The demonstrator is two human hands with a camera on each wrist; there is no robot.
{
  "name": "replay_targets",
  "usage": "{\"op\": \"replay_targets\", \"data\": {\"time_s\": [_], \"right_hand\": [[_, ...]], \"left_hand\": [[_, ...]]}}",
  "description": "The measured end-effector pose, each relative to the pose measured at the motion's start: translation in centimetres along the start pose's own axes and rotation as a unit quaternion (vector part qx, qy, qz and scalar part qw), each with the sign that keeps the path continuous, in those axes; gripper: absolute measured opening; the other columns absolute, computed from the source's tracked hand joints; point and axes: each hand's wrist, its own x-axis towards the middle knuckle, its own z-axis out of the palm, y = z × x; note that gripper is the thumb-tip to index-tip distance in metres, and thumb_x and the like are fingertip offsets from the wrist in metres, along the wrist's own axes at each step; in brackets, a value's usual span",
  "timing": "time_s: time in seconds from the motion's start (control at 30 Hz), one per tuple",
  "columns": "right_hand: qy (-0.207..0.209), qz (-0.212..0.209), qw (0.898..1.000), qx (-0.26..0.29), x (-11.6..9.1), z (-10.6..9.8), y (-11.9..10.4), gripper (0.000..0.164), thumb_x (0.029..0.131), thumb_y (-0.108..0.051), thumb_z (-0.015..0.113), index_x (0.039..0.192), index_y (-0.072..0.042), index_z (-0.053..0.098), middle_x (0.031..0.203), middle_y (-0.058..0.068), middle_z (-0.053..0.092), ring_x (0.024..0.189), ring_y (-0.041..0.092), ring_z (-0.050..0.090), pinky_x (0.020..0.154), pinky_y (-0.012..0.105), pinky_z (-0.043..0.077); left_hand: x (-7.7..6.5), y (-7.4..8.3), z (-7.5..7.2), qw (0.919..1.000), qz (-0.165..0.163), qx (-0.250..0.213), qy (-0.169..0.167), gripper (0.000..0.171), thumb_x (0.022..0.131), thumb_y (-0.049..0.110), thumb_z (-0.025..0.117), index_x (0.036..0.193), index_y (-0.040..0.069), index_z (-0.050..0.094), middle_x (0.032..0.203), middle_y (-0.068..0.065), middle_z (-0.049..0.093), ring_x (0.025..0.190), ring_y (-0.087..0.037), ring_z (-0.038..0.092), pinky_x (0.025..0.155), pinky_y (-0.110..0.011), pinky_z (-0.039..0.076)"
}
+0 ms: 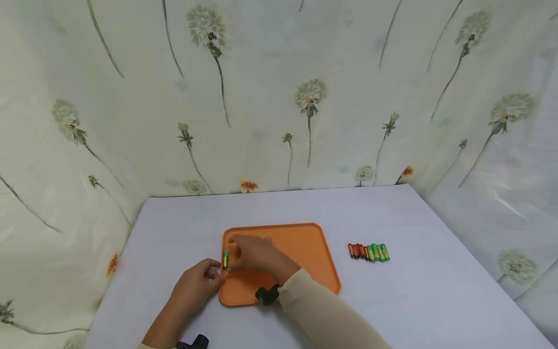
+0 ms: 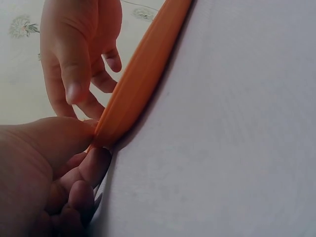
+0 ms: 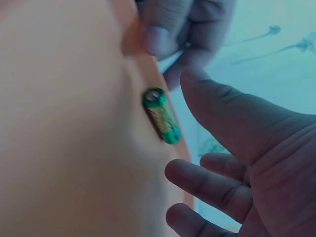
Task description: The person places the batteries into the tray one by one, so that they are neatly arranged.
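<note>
A green and yellow battery [image 1: 225, 260] lies along the left rim inside the orange tray [image 1: 296, 249]. In the right wrist view the same battery [image 3: 164, 117] rests against the tray wall, with a gap between it and my fingers. My right hand [image 1: 257, 256] is over the tray's left part, thumb and fingers spread apart on either side of the battery and holding nothing. At the tray's left edge, my left hand [image 1: 196, 287] pinches the rim between thumb and fingers, as the left wrist view shows.
To the right of the tray, a row of small red batteries [image 1: 358, 251] and green batteries [image 1: 378, 252] lies side by side on the white table [image 1: 418, 291]. A flower-patterned curtain [image 1: 270, 97] hangs behind and at both sides of the table.
</note>
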Motion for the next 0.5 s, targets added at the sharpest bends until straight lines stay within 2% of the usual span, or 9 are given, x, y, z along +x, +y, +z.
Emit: {"op": "replay_targets", "data": {"time_s": [0.13,0.27,0.5], "right_hand": [[-0.01,0.008,0.999,0.038,-0.6,-0.8,0.9,0.081,0.082,-0.055,0.087,0.15,-0.027,0.053,0.118,-0.009,0.069,0.101,0.009,0.063,0.097,0.047,0.044],[-0.006,0.033,0.998,0.053,-1.8,-1.9,2.7,0.081,0.084,-0.053,0.085,0.152,-0.027,0.051,0.128,-0.005,0.067,0.103,0.012,0.063,0.092,0.038,0.053],[0.022,0.038,0.998,0.038,-5.0,-4.5,5.8,0.083,0.085,-0.048,0.086,0.155,-0.024,0.049,0.141,0.003,0.063,0.126,0.022,0.061,0.102,0.044,0.051]], "left_hand": [[-0.2,-0.1,-0.1,0.9999,-0.012,0.0,-0.003,0.036,0.093,0.033,0.08,0.124,0.017,0.07,0.087,0.012,0.069,0.077,-0.01,0.058,0.073,-0.033,0.046],[-0.2,0.1,0.1,0.9998,-0.016,-0.007,-0.007,0.036,0.093,0.031,0.08,0.124,0.016,0.069,0.087,0.011,0.068,0.076,-0.012,0.057,0.072,-0.033,0.044],[0.0,0.2,0.2,0.9999,-0.013,-0.005,-0.004,0.037,0.092,0.031,0.08,0.124,0.016,0.069,0.087,0.011,0.069,0.076,-0.011,0.057,0.072,-0.032,0.044]]}}
